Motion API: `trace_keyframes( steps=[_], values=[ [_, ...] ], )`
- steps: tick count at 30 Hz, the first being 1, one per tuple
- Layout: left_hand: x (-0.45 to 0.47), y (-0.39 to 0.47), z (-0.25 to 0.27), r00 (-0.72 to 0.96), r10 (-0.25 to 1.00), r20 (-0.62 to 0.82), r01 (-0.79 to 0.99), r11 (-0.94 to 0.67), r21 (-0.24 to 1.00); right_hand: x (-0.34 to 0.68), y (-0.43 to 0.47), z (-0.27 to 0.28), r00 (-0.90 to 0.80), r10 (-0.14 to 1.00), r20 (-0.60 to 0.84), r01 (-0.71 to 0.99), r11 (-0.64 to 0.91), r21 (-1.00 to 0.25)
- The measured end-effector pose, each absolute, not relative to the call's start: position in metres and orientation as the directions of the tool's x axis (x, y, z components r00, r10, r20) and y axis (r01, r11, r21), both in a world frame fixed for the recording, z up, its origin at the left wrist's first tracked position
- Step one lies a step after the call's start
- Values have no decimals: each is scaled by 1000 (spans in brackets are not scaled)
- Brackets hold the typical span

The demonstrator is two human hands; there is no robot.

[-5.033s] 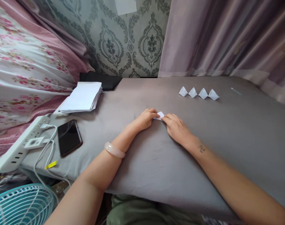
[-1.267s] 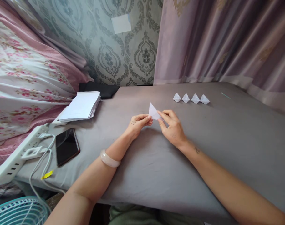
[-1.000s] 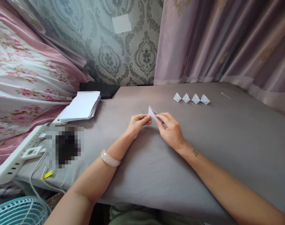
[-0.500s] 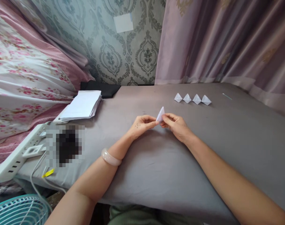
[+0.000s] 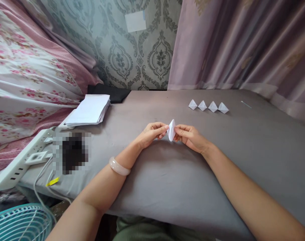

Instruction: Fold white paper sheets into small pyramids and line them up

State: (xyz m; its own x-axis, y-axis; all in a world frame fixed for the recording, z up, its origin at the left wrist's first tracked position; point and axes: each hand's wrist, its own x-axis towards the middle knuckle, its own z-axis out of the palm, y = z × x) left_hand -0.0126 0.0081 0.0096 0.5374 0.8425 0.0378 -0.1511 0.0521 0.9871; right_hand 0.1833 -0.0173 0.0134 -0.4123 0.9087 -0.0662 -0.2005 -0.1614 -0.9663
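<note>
A small folded white paper piece [image 5: 171,130], diamond-shaped with several layers showing, is held upright just above the grey-covered table [image 5: 152,180]. My left hand [image 5: 153,133] pinches its left side between thumb and fingers; a pale bangle [image 5: 119,166] circles that wrist. On the right side, my right hand [image 5: 189,136] grips the same paper with thumb and fingertips. Several finished-looking folded paper shapes [image 5: 202,105] sit in a row farther back, to the right of my hands.
At the back left lies a stack of white paper [image 5: 89,108] beside a black cloth-like item [image 5: 110,93]. A power strip [image 5: 19,164] with cables runs along the left edge, near a teal fan [image 5: 21,222]. A thin swab-like stick [image 5: 246,104] lies at the right.
The folded paper has turned from a slanted, narrow side to an upright diamond with its layers facing me. Both hands keep hold of it; the view has shifted slightly.
</note>
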Motion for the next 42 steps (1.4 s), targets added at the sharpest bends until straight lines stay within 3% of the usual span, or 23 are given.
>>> trace_keyframes(
  steps=[5,8,11,15,26,30,38,42],
  values=[
    [-16,9,10,603,797,-24,-116,118,986,188,-15,13,-394,917,-65,-145,-132,-981],
    [-15,10,9,568,822,-39,-69,94,993,188,-13,11,-298,954,-36,-44,-51,-998],
    [-13,12,5,478,878,-23,-43,49,998,184,-11,8,-123,991,62,102,74,-992],
    [-8,15,-1,395,916,67,-134,-15,991,178,-8,4,29,975,220,215,209,-954],
    [-3,13,2,278,914,296,-308,-207,929,170,-11,5,53,963,265,-39,267,-963],
    [-3,11,2,314,902,297,-317,-195,928,170,-11,3,57,952,302,17,301,-953],
    [-6,8,7,394,898,194,-147,-147,978,163,-16,-2,-1,911,412,226,402,-888],
    [-6,7,9,333,933,136,-190,-75,979,162,-17,0,1,939,345,204,337,-919]
  ],
)
